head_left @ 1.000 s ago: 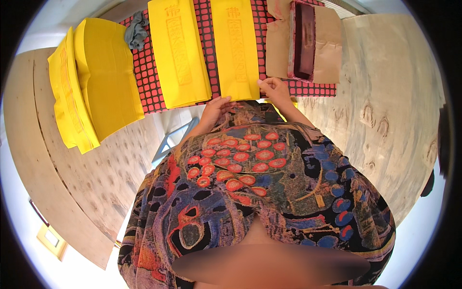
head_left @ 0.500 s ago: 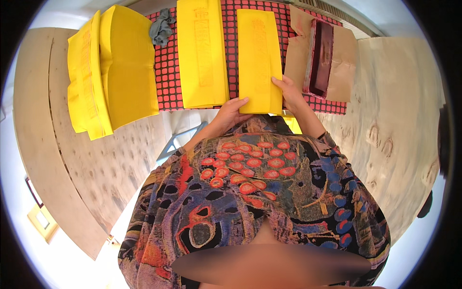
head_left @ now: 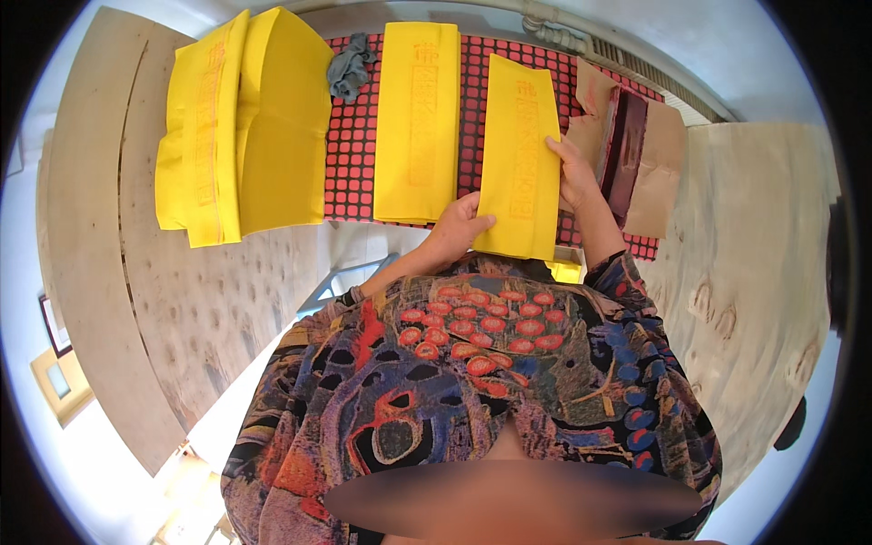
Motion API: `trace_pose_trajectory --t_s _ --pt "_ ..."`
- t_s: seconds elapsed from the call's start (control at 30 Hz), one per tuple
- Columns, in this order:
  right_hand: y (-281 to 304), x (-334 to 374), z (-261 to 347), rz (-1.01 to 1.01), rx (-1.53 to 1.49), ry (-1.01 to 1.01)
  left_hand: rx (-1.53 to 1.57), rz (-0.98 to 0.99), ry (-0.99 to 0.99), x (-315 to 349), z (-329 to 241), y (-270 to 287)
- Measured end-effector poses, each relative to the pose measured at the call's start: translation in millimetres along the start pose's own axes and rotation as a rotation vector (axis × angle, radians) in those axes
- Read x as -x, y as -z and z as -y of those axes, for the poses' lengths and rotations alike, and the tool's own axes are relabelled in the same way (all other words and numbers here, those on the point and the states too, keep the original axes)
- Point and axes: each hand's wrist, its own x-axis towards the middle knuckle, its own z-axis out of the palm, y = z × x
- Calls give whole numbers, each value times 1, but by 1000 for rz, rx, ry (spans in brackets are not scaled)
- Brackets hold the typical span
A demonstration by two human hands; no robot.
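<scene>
A long folded yellow paper packet with a column of red print is held up between my two hands. My left hand grips its lower left edge, thumb on the front and fingers behind. My right hand pinches the right edge partway up. To the left, a similar printed yellow stack lies on a red-and-black checked mat. On the right, a long dark-red tray rests on brown paper, partly hidden by my right hand.
A large pile of yellow paper with a printed folded strip lies at the far left. Beside it sits a crumpled grey cloth. Wooden boards flank both sides. A blue frame shows below the mat.
The packet has come nearer to me, and its print shows more plainly. My right hand now covers part of the tray's edge. The whole view has shifted.
</scene>
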Motion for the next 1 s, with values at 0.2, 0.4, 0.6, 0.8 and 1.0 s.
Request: trace_pose_trajectory --t_s 0.2,0.4,0.6,0.8,1.0 --pt "-44 -9 33 114 51 233 -109 -93 -199 13 -22 15" --pt "-99 -33 37 193 88 154 -86 -285 -239 34 -41 31" --pt "-117 -57 23 196 131 86 -105 -375 -263 40 -51 46" --pt "-116 -67 15 146 184 44 -81 -409 -263 32 -41 62" --pt "-114 -64 16 95 239 30 -15 -424 -265 30 -37 65"
